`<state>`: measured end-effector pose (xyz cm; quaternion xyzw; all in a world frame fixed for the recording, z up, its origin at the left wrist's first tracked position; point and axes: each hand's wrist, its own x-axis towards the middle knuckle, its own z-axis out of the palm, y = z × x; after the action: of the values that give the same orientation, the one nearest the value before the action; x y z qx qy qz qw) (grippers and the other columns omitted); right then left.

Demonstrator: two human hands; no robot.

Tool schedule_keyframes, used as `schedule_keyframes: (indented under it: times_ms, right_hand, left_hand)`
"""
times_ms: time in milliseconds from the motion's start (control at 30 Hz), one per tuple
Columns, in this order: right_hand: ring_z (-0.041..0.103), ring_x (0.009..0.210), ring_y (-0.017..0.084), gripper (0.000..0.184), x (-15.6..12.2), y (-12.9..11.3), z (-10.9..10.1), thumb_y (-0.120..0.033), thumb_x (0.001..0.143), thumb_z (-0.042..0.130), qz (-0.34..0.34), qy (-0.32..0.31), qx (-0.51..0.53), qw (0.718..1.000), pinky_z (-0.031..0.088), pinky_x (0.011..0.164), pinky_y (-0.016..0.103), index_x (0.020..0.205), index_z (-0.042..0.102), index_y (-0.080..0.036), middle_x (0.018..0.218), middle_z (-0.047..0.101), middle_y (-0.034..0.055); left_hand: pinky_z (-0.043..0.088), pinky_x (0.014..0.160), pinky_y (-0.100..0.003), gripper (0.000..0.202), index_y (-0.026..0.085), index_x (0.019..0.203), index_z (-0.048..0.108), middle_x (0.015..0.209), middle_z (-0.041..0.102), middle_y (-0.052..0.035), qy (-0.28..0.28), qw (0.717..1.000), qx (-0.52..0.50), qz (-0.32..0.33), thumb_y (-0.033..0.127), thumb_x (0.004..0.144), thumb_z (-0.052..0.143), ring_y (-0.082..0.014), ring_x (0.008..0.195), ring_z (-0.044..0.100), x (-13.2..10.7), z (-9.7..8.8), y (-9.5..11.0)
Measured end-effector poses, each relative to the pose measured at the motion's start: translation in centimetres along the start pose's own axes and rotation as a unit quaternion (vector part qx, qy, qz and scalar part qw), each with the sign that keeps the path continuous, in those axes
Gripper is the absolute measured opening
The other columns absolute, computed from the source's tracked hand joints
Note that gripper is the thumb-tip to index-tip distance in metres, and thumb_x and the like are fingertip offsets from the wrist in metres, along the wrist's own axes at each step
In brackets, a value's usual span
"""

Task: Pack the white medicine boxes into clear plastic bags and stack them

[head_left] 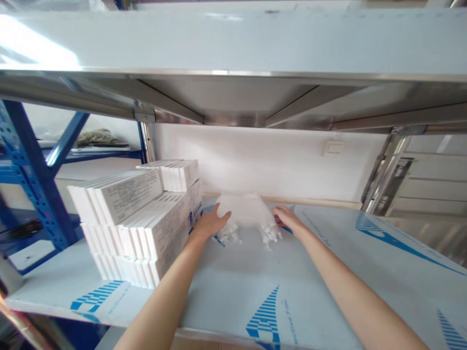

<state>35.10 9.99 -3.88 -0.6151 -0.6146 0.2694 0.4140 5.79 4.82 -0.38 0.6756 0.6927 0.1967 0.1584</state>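
A whitish, partly see-through bundle (245,209) lies toward the back of the shelf. It looks like a stack of thin plastic or foam sheets, with crinkled tufts at its two front corners. At its left edge is my left hand (211,221), thumb and fingers spread. On the other side my right hand (288,218) reaches to the bundle's right edge, its fingers slightly bent and apart. I cannot tell whether either hand touches the bundle. Left of my left forearm stand stacked flat white boxes (140,228) with small print on their sides.
The steel shelf (233,282) is covered in blue-printed protective film. Another shelf (233,43) hangs low overhead. Metal posts (386,170) stand at the back corners, before a white wall with a switch plate (333,148). A blue rack (31,170) adjoins on the left.
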Motion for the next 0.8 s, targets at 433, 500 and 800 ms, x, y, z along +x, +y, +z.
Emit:
schedule_keyframes:
  times_ms: [433, 500, 800]
  right_hand:
    - [0.069, 0.098, 0.029, 0.039, -4.0, 0.7, 0.0, -0.048, 0.088, 0.047, -0.070, 0.028, -0.109, 0.991, 0.050, 0.089, 0.037, 0.096, 0.075, -0.021, 0.098, 0.078, 0.0078]
    - [0.070, 0.094, 0.028, 0.040, -3.6, 1.0, 0.0, -0.047, 0.088, 0.046, -0.064, 0.053, -0.121, 0.989, 0.051, 0.086, 0.036, 0.105, 0.073, -0.022, 0.098, 0.077, 0.0078]
    - [0.056, 0.061, 0.022, 0.035, -4.4, 1.6, -3.0, -0.042, 0.085, 0.045, -0.121, 0.113, -0.237, 0.957, 0.040, 0.063, 0.032, 0.056, 0.055, -0.025, 0.059, 0.063, 0.0043]
  left_hand:
    - [0.034, 0.110, -0.044, 0.062, 0.025, 0.151, 0.040, 0.128, 0.066, -0.0144, 0.054, 0.992, 0.053, 0.099, 0.056, 0.100, 0.026, -0.0317, 0.127, 0.055, 0.2, 4.1, 0.8]
    - [0.037, 0.107, -0.044, 0.064, 0.026, 0.150, 0.041, 0.123, 0.068, -0.0132, 0.071, 0.991, 0.045, 0.102, 0.060, 0.099, 0.021, -0.0318, 0.123, 0.058, 0.5, 4.2, 0.7]
    - [0.034, 0.111, -0.046, 0.054, 0.020, 0.133, 0.059, 0.144, 0.052, -0.0133, 0.191, 0.964, 0.052, 0.179, 0.042, 0.103, 0.020, -0.0318, 0.131, 0.046, -1.7, 2.4, 0.0]
